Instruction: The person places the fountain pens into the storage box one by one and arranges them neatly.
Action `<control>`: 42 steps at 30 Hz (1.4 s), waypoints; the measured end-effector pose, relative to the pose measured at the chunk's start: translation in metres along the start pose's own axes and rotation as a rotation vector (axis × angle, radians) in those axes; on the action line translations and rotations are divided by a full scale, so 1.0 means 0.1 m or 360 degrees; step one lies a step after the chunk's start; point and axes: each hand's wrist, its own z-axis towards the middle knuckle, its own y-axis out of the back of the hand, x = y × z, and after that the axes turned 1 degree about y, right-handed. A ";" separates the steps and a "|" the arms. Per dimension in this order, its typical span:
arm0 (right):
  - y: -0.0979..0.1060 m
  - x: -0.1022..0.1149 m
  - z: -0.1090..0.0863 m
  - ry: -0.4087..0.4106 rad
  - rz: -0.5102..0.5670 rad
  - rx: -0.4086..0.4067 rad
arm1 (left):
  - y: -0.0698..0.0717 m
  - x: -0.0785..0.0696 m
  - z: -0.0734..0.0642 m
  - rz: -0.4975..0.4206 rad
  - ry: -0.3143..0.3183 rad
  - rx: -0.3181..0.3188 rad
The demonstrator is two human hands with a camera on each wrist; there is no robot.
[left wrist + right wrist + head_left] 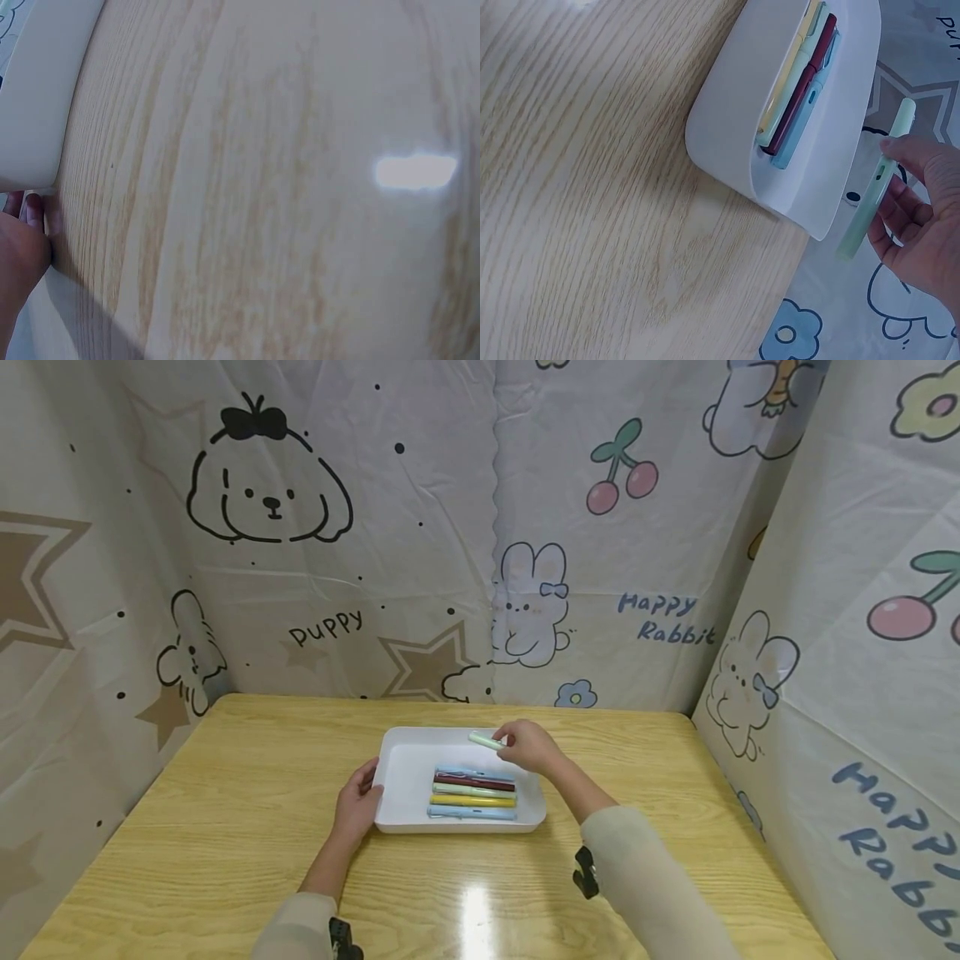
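A white tray (405,785) stands on the table, holding several capped pens side by side. Among them are a dark red pen (475,782), a yellow pen (472,801) and a light blue pen (472,813) at the front. My right hand (528,746) pinches a light green pen (877,180) between thumb and fingers, raised above the tray's back right part. At the tray's left end my left hand (357,806) grips the side, thumb at the rim. In the left wrist view that hand (21,247) is only partly visible beside the tray's corner.
The wooden table (247,793) has a printed cloth (435,527) hanging behind it and at both sides. Bright light reflects off the tabletop in front of the tray. Dark clip-like devices sit at both sleeves.
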 end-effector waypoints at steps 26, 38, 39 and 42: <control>-0.22 0.11 0.14 0.0029 -0.0030 0.0072 | 0.00 0.00 -0.01 -0.0004 -0.0008 -0.0024; -0.35 0.14 0.16 0.0108 -0.0172 0.0096 | 0.00 -0.01 -0.02 -0.0012 -0.0001 -0.0022; -0.36 0.14 0.16 0.0108 -0.0178 0.0097 | 0.00 -0.02 -0.02 -0.0010 -0.0001 -0.0022; -0.38 0.15 0.17 0.0097 -0.0202 0.0086 | -0.01 -0.02 -0.01 -0.0010 0.0003 -0.0028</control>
